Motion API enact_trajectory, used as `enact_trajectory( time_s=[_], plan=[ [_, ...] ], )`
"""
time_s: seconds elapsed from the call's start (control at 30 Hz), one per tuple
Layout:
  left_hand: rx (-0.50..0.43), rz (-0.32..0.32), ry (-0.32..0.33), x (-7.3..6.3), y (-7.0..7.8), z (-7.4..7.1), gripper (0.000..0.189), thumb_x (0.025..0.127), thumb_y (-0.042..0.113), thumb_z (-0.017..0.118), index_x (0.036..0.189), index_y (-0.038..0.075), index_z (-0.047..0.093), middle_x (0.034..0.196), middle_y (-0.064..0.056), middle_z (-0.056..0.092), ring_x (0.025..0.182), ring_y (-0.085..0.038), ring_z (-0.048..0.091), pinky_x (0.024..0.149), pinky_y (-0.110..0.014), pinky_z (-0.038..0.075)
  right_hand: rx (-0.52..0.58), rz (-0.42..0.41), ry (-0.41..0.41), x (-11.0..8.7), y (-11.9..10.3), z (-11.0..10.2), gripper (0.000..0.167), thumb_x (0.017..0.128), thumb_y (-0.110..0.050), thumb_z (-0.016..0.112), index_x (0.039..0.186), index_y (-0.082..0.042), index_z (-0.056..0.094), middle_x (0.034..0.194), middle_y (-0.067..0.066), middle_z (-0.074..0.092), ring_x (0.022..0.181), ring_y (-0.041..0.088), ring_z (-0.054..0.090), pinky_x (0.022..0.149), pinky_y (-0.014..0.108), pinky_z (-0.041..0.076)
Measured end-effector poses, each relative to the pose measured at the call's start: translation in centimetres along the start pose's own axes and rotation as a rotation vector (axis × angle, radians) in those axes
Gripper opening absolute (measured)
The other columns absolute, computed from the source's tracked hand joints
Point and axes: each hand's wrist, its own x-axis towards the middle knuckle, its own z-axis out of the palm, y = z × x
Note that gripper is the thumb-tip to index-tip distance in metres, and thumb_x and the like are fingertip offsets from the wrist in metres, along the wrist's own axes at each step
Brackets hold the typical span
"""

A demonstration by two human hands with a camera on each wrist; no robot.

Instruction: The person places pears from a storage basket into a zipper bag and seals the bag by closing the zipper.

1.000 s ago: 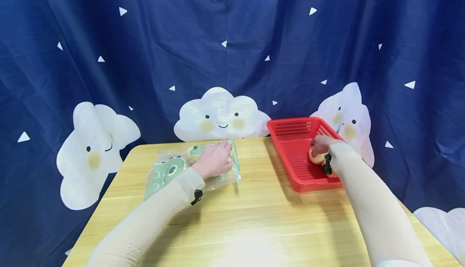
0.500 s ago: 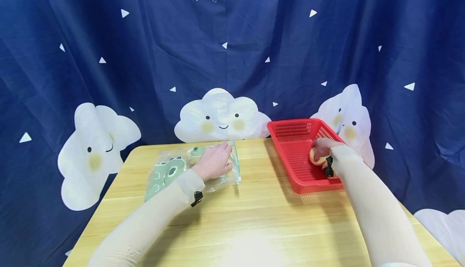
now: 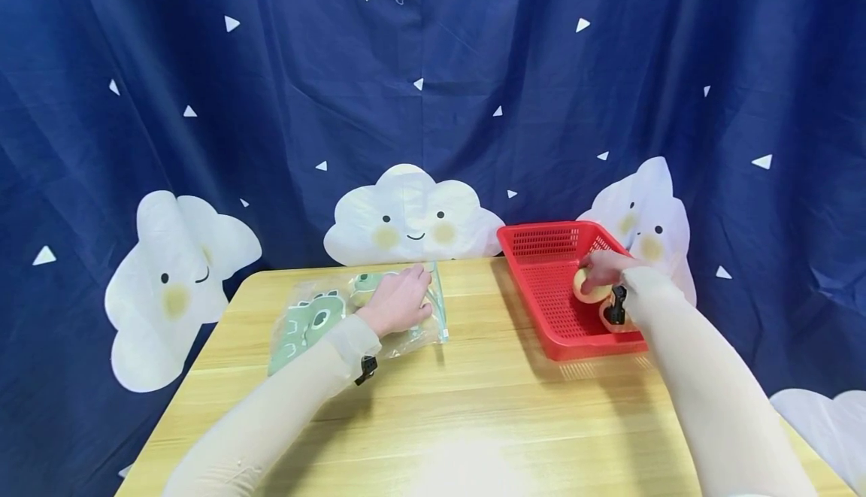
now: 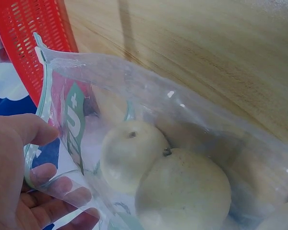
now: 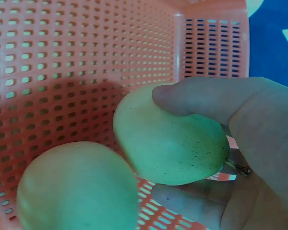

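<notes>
My left hand (image 3: 395, 301) grips the mouth edge of a clear zip bag (image 4: 149, 79) with a green dinosaur print (image 3: 318, 316). Inside the bag, the left wrist view shows pale yellow pears (image 4: 182, 191), with part of another at the lower right corner. On the right, my right hand (image 3: 602, 265) reaches into a red basket (image 3: 582, 346). Its thumb lies over a pear (image 5: 168, 139) and its fingers come round underneath, with the stem toward the palm. A second pear (image 5: 79, 191) sits beside the held one in the basket.
The light wooden table (image 3: 467, 407) carries the bag at the left and the basket at the right rear. Behind it hangs a dark blue curtain (image 3: 419, 121) with smiling clouds. Bare tabletop lies between bag and basket.
My right hand and the held pear have shifted slightly, and the wrist has moved right, so more of the second pear shows. My left hand stays on the bag.
</notes>
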Motion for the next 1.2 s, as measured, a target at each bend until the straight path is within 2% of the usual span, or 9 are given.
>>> enact_trajectory(
  time_s=[0.23,0.53,0.63,0.77,0.87,1.07,1.2],
  plan=[
    [0.002,0.001,0.001,-0.1,0.1,0.0,0.042,0.09,0.037,0.063,0.118,0.007,0.059,0.106,-0.005,0.055,0.09,-0.021,0.056,0.069,-0.039,0.053,0.034,-0.013,-0.035,-0.3,-1.4,-1.1,0.069,0.083,-0.021,0.078,0.141,0.004,0.051,0.139,0.029,0.052,0.112,0.034,0.057,0.083,0.043,0.059],
    [0.024,0.007,0.011,-0.1,0.1,0.2,0.042,0.09,0.038,0.062,0.118,0.007,0.059,0.105,-0.005,0.054,0.091,-0.021,0.056,0.069,-0.039,0.052,-0.034,-0.079,-0.049,-0.5,-3.6,-2.6,0.066,0.085,-0.028,0.077,0.14,-0.001,0.053,0.139,0.025,0.053,0.111,0.033,0.058,0.079,0.042,0.059],
    [0.029,0.009,0.015,-0.1,0.1,0.2,0.042,0.09,0.038,0.062,0.118,0.007,0.059,0.105,-0.005,0.055,0.091,-0.021,0.057,0.069,-0.039,0.052,-0.084,-0.119,-0.039,-0.6,-4.7,-3.1,0.067,0.085,-0.027,0.076,0.14,0.001,0.052,0.137,0.026,0.054,0.103,0.03,0.061,0.073,0.039,0.059],
    [0.032,0.011,0.012,-0.1,0.1,0.2,0.042,0.09,0.038,0.062,0.118,0.007,0.059,0.106,-0.005,0.055,0.092,-0.021,0.057,0.069,-0.039,0.053,-0.111,-0.13,-0.038,-0.7,-6.1,-3.6,0.067,0.085,-0.027,0.076,0.141,0.0,0.052,0.134,0.023,0.056,0.089,0.023,0.062,0.066,0.034,0.056],
    [0.031,0.013,0.01,-0.2,0.1,0.2,0.041,0.09,0.038,0.063,0.116,0.007,0.058,0.105,-0.005,0.054,0.09,-0.021,0.057,0.068,-0.038,0.052,-0.099,-0.128,-0.058,-0.7,-7.3,-4.1,0.066,0.085,-0.027,0.075,0.141,0.0,0.052,0.132,0.022,0.056,0.089,0.023,0.062,0.07,0.035,0.057],
    [0.039,0.023,0.021,-0.2,0.1,0.3,0.037,0.089,0.037,0.062,0.113,0.008,0.059,0.102,-0.003,0.053,0.088,-0.02,0.056,0.065,-0.037,0.051,-0.091,-0.11,-0.062,-0.4,-10.1,-4.8,0.067,0.086,-0.029,0.076,0.143,-0.003,0.051,0.13,0.02,0.055,0.102,0.028,0.058,0.085,0.041,0.056],
    [0.042,0.023,0.023,-0.2,0.2,0.3,0.038,0.09,0.037,0.062,0.114,0.008,0.059,0.102,-0.003,0.054,0.089,-0.02,0.057,0.066,-0.037,0.052,-0.103,-0.114,-0.067,0.1,-12.0,-4.8,0.068,0.087,-0.03,0.076,0.145,-0.005,0.05,0.129,0.018,0.055,0.102,0.029,0.058,0.087,0.043,0.055]
  ],
)
